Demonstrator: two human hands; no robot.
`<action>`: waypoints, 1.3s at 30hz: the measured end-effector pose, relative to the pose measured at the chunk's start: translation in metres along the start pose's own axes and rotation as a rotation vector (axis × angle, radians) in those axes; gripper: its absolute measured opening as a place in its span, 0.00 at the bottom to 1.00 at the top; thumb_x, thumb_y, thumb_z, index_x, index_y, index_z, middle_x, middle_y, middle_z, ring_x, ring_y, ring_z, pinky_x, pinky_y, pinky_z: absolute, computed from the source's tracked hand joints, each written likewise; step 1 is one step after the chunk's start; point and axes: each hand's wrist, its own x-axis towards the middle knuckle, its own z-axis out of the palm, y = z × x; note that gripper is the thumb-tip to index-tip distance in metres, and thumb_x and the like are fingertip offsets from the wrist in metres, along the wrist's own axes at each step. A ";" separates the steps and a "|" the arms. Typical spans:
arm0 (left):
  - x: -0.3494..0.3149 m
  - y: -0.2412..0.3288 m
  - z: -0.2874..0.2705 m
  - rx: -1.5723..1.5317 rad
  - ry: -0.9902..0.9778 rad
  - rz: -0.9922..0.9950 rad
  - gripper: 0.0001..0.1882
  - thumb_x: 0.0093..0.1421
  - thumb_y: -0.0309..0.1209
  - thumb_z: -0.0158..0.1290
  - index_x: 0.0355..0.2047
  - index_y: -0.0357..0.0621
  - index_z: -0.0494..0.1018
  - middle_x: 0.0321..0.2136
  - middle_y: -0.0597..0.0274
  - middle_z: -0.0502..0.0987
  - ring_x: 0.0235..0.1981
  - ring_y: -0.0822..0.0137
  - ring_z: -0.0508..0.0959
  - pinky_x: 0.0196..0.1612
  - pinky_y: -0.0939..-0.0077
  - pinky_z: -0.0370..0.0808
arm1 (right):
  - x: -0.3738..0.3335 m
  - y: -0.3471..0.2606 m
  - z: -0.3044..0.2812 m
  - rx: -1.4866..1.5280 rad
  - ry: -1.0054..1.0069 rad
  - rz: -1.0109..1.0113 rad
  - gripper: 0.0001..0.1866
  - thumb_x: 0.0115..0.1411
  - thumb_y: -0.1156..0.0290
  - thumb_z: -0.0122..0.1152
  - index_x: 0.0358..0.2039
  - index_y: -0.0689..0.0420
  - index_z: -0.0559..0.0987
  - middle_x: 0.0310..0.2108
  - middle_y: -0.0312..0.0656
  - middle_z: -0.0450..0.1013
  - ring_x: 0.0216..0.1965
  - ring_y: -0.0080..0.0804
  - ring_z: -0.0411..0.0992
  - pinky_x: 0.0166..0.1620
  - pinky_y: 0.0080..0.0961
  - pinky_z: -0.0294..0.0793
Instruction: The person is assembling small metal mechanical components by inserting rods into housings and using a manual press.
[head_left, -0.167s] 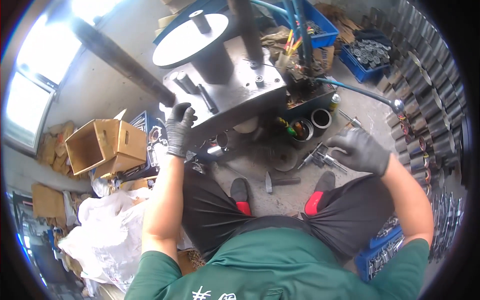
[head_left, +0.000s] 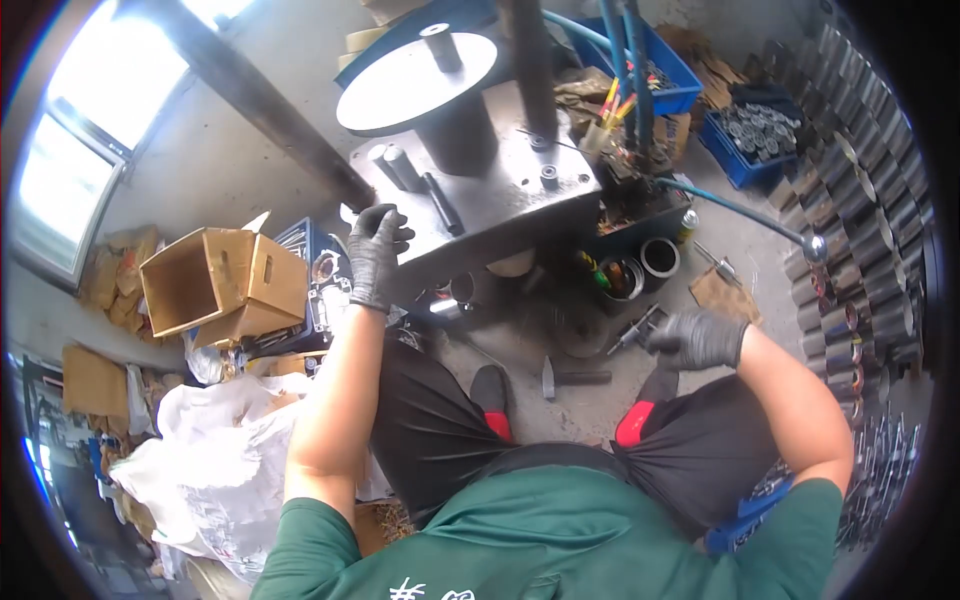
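My left hand (head_left: pixel 377 255), in a dark grey glove, rests at the near left corner of a heavy metal block (head_left: pixel 515 205). Its fingers are loosely bent and apart, with nothing visible between them. A short dark rod (head_left: pixel 443 204) and two upright metal pins (head_left: pixel 401 168) are beside it on the block. My gloved right hand (head_left: pixel 703 340) is low over the floor, its fingertips down at a metal fitting with a rod (head_left: pixel 632 330). The fingers are partly hidden and blurred, so their grip does not show.
A hammer (head_left: pixel 572 378) lies between my shoes. A round white disc (head_left: pixel 425 82) tops the block. Left stand an open cardboard box (head_left: pixel 262 285) and white sacks (head_left: pixel 225 450). Stacked metal tubes (head_left: pixel 860 200) line the right; a ball-ended lever (head_left: pixel 815 247) sticks out there.
My right hand has moved down and left, from above the metal fittings onto them, now covering one. My left hand stays at the block's corner. The whole view has shifted slightly.
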 end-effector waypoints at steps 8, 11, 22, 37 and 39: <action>0.055 0.009 0.016 0.038 0.231 0.163 0.18 0.66 0.32 0.61 0.54 0.42 0.77 0.45 0.54 0.80 0.33 0.65 0.82 0.39 0.70 0.80 | 0.031 -0.028 -0.018 -0.062 0.008 0.082 0.21 0.61 0.62 0.61 0.54 0.53 0.82 0.40 0.51 0.81 0.45 0.52 0.79 0.50 0.45 0.79; 0.062 -0.003 0.026 0.568 0.205 0.481 0.24 0.61 0.27 0.62 0.59 0.48 0.76 0.59 0.47 0.69 0.37 0.62 0.83 0.47 0.66 0.82 | 0.046 -0.025 -0.025 -0.046 0.041 0.112 0.16 0.65 0.61 0.64 0.48 0.56 0.83 0.38 0.50 0.81 0.40 0.50 0.81 0.46 0.40 0.79; 0.085 -0.014 0.039 0.495 0.146 0.375 0.19 0.65 0.35 0.61 0.55 0.50 0.78 0.61 0.52 0.73 0.50 0.51 0.83 0.54 0.63 0.81 | 0.074 -0.029 -0.038 -0.014 0.034 0.106 0.17 0.62 0.62 0.63 0.48 0.55 0.83 0.40 0.54 0.81 0.44 0.54 0.80 0.48 0.46 0.79; 0.044 0.014 0.072 0.457 -0.014 0.574 0.20 0.63 0.24 0.62 0.56 0.44 0.77 0.42 0.56 0.78 0.40 0.67 0.81 0.46 0.72 0.78 | 0.069 0.215 0.043 -0.451 -0.553 0.723 0.23 0.57 0.58 0.55 0.44 0.61 0.86 0.48 0.57 0.81 0.49 0.53 0.81 0.54 0.44 0.78; 0.031 0.024 0.089 0.396 -0.064 0.613 0.19 0.64 0.24 0.62 0.56 0.44 0.78 0.44 0.56 0.78 0.40 0.67 0.81 0.46 0.72 0.78 | 0.056 0.264 0.087 -0.275 -0.105 0.898 0.26 0.59 0.55 0.54 0.47 0.62 0.85 0.49 0.57 0.81 0.49 0.53 0.81 0.55 0.46 0.77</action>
